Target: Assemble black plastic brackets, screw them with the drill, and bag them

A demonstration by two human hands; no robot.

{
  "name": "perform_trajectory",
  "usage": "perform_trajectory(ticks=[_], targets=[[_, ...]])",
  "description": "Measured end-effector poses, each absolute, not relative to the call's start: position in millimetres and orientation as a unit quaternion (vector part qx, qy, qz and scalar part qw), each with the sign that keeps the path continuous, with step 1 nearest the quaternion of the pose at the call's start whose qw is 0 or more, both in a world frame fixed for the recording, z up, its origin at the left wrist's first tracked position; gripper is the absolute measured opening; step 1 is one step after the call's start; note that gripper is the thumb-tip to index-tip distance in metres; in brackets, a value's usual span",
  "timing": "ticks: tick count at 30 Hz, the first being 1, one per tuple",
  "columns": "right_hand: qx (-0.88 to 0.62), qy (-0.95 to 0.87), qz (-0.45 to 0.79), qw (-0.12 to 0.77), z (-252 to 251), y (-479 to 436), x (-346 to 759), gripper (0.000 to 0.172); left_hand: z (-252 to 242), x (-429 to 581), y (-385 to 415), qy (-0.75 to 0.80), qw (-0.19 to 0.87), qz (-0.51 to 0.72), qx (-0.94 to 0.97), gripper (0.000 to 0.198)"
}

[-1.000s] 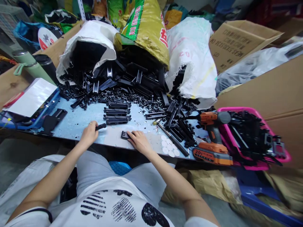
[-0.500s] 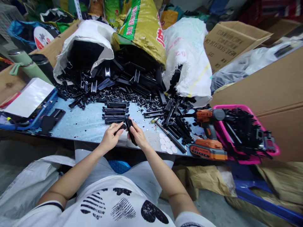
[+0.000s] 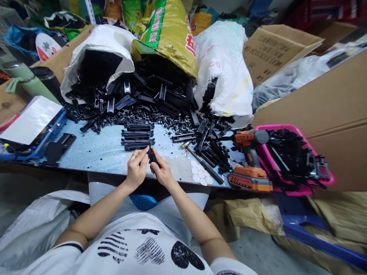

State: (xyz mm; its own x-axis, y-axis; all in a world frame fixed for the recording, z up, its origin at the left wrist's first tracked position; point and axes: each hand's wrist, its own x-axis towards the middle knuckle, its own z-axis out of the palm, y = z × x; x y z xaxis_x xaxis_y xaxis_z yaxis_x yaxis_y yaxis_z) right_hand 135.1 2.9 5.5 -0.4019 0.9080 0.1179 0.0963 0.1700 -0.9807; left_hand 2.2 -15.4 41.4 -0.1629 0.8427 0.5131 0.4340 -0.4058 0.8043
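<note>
Both the left hand (image 3: 137, 170) and the right hand (image 3: 161, 170) pinch a small black piece (image 3: 151, 155) with their fingers. The hands are close together with the piece between them, and the fingers hide some of it. Just past the hands, long black parts (image 3: 137, 136) lie lined up on the blue table (image 3: 91, 152). To the right of the right hand are round white dots (image 3: 200, 173), then a hammer (image 3: 203, 162) and an orange drill (image 3: 250, 162). Well left of the left hand is a blue tray (image 3: 56, 129).
</note>
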Motion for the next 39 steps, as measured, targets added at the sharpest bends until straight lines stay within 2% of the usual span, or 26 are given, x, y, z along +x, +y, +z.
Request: perform_trajectory(ticks=[4,9,11,13,15,16,17,19,21,24,27,29,33,36,39], targets=[[-0.408,-0.621,0.510,0.433,0,-3,124,0.062,42,0,-11,0.534,0.189,0.551,0.613,0.035],[-0.424,-0.637,0.487,0.421,-4,-5,111,0.062,23,0,-6,0.560,0.192,0.538,0.600,0.036],[-0.403,-0.705,0.451,0.370,1,9,121,0.055,8,-1,-10,0.589,0.210,0.527,0.575,0.039],[-0.424,-0.782,0.348,0.296,10,34,150,0.047,-7,-3,-18,0.628,0.226,0.492,0.559,0.043],[-0.513,-0.802,0.196,0.234,22,67,193,0.040,-14,-6,-26,0.662,0.195,0.427,0.584,0.051],[-0.564,-0.778,0.153,0.232,28,84,218,0.041,-14,-7,-29,0.665,0.161,0.388,0.617,0.055],[-0.611,-0.749,0.114,0.230,33,100,243,0.041,-12,-8,-30,0.655,0.124,0.350,0.658,0.056],[-0.688,-0.715,-0.014,0.123,40,126,286,0.038,-5,-9,-24,0.590,0.072,0.273,0.757,0.052],[-0.706,-0.703,-0.046,0.077,42,142,314,0.035,3,-9,-11,0.494,0.072,0.192,0.845,0.044],[-0.636,-0.771,-0.024,0.026,37,152,334,0.026,10,-10,7,0.402,0.095,0.103,0.905,0.042],[-0.495,-0.867,-0.009,-0.060,37,159,340,0.020,15,-14,14,0.359,0.105,0.083,0.924,0.042],[-0.443,-0.893,-0.029,-0.076,44,161,339,0.022,17,-18,13,0.350,0.105,0.069,0.928,0.040],[-0.405,-0.910,-0.078,-0.043,64,141,311,0.028,18,-18,15,0.414,0.084,0.015,0.906,0.028],[-0.350,-0.932,-0.047,-0.080,63,101,272,0.027,13,-11,21,0.449,0.098,0.017,0.888,0.025],[-0.304,-0.947,0.005,-0.106,45,58,242,0.041,8,-5,27,0.443,0.131,0.033,0.886,0.028]])
